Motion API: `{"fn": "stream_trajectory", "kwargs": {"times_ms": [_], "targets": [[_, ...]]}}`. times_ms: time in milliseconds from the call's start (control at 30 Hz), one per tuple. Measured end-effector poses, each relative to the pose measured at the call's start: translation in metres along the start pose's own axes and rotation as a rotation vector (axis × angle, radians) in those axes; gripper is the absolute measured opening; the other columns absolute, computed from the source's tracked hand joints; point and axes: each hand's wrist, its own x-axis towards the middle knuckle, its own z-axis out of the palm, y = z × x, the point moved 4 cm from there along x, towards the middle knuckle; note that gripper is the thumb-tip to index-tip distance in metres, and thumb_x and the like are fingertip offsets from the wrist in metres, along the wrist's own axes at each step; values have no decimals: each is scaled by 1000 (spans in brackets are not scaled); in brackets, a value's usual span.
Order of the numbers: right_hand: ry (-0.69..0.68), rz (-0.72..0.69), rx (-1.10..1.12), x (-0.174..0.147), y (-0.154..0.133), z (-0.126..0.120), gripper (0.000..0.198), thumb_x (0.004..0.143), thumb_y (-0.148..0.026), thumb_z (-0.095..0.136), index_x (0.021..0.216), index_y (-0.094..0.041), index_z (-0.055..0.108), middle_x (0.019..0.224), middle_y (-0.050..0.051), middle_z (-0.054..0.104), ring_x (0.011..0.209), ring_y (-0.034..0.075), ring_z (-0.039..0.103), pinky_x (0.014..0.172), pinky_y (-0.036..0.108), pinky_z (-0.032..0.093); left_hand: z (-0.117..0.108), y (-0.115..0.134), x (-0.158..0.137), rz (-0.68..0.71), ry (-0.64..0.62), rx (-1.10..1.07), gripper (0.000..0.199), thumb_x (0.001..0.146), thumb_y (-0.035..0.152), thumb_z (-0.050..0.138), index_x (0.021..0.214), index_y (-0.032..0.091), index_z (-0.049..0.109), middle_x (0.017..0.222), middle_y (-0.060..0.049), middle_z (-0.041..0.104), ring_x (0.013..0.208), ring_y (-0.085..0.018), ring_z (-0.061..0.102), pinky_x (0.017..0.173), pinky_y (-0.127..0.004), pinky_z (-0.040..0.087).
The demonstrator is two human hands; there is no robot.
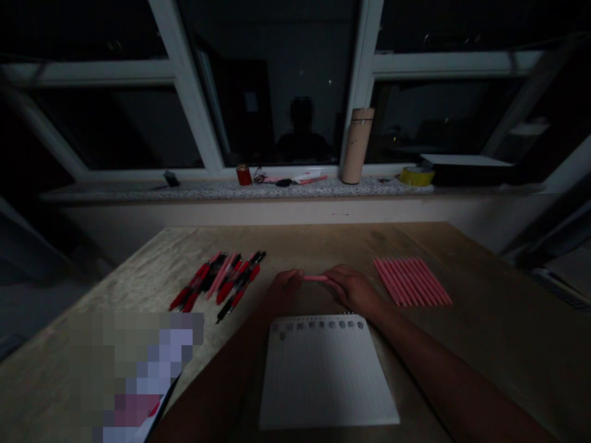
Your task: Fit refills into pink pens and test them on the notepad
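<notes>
Pink pen (316,278) is gripped at both ends by left hand (286,288) and right hand (351,288), fingers closed, above the tabletop (484,344) beyond the notepad (325,372); in dim light it could be dropped.

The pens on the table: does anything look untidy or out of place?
The red and black pens on the left lie in a loose, crossed heap, while the pink pens on the right lie in a neat row. Nothing looks spilled or broken.
</notes>
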Motion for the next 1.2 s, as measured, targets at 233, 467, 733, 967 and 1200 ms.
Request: {"fn": "stream_trajectory", "kwargs": {"times_ms": [233,467,733,967,1200], "targets": [[77,-18,37,0,3,-1,26,90,-35,47,106,-26,66,92,9,66,86,22,55,80,36,39,-1,3,0,-29,16,-14,48,84,56,34,53,19,34,49,4,31,49,-10,31,51,-26,25],[95,-22,-113,0,0,-1,22,91,-32,46,97,-22,65,90,9,65,87,23,54,79,37,37,1,-2,0,-64,12,-34,49,82,57,35,51,19,35,48,4,32,48,-10,32,50,-26,25],[100,41,-123,1,-4,-2,27,85,-38,55,105,-22,62,97,10,64,92,25,54,83,40,36,0,1,-1,-49,34,-22,49,83,54,34,50,19,35,46,4,31,47,-10,31,49,-26,25],[64,-28,-131,1,-8,-3,19,89,-32,49,92,-23,65,91,9,64,89,23,52,81,39,35,2,-4,0,-42,32,-34,51,83,58,35,51,19,35,47,4,30,47,-9,30,49,-25,25],[93,40,-164,0,-5,-3,25,83,-36,58,102,-20,61,94,10,64,90,25,53,82,40,35,1,-3,-1,-62,53,-40,50,83,55,36,50,19,34,47,4,30,46,-9,30,47,-25,23]]}}
